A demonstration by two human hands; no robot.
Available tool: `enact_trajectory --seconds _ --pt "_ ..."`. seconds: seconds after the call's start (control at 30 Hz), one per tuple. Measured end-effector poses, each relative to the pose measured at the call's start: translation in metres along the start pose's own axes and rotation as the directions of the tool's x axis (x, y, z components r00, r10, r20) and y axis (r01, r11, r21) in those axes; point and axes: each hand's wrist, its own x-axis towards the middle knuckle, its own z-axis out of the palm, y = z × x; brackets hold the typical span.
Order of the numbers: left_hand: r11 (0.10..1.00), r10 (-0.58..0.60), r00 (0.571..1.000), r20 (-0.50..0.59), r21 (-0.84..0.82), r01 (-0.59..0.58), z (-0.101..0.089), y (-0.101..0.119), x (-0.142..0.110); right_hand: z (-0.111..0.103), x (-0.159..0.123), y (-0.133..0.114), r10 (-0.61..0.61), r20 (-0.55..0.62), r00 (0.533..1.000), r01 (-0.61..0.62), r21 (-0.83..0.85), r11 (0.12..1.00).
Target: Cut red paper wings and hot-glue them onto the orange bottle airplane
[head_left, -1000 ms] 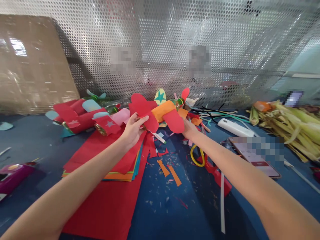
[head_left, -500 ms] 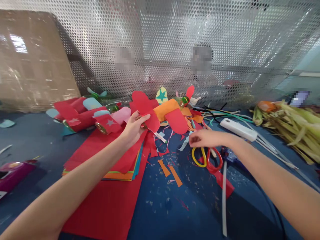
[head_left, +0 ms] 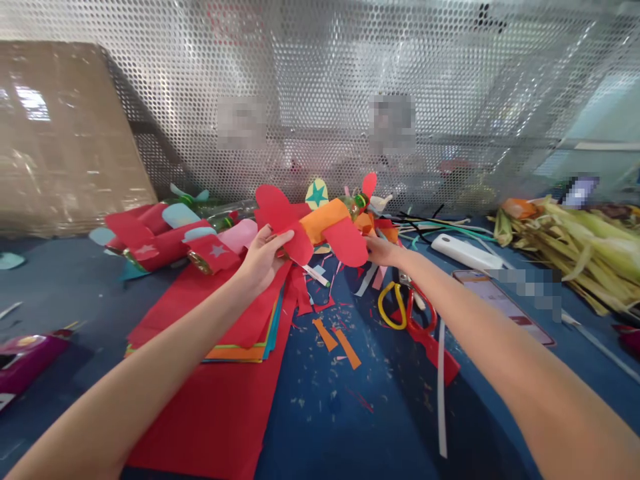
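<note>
My left hand (head_left: 264, 259) is closed on a toy airplane made from a plastic bottle, pinching it near a red paper wing. An orange paper band (head_left: 323, 221) wraps the airplane's body, with red paper wings (head_left: 346, 241) either side and a green cap (head_left: 361, 201) at the far end. My right hand (head_left: 384, 251) is at the edge of the right wing, fingers curled; the wing and paper scraps hide what they hold, if anything. Just below that hand lie scissors (head_left: 393, 305) with one yellow and one red handle loop.
Red paper sheets (head_left: 200, 413) lie front left, under a coloured stack. More red-papered bottles (head_left: 175, 241) rest behind. Orange strips (head_left: 347, 350) and a white-bodied pen (head_left: 316, 275) lie mid-table. At right are a white power strip (head_left: 465, 252), a phone (head_left: 500, 303) and corn husks (head_left: 570, 247).
My right hand has moved forward and left, from above the scissors to the airplane's right wing. The phone has come into view beside the forearm. My left hand keeps its hold.
</note>
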Motion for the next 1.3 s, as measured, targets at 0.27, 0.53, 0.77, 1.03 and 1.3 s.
enact_trajectory --seconds 0.27,0.53,0.77,1.03,1.3 --pt "1.0 0.004 1.0 0.001 0.007 -0.004 -0.002 -0.002 0.002 -0.006 -0.042 -0.003 -0.001 0.228 0.974 0.037 -0.155 0.987" --pt "1.0 0.0 1.0 0.007 0.015 0.0 -0.002 -0.003 0.0 -0.01 -0.037 0.009 0.02 0.295 0.955 0.04 -0.197 0.98" --pt "1.0 0.008 1.0 0.022 0.022 -0.008 -0.002 -0.001 0.0 -0.015 -0.041 0.011 0.052 0.314 0.948 -0.012 -0.126 0.992" --pt "0.999 0.003 1.0 0.014 0.047 -0.004 0.0 -0.003 0.0 -0.026 -0.025 0.017 0.186 -0.014 0.982 -0.186 -0.152 0.971" --pt "0.999 -0.009 0.999 0.031 0.045 0.008 0.0 -0.004 -0.001 -0.064 -0.1 0.036 0.369 -0.019 0.929 -0.367 -0.178 0.913"
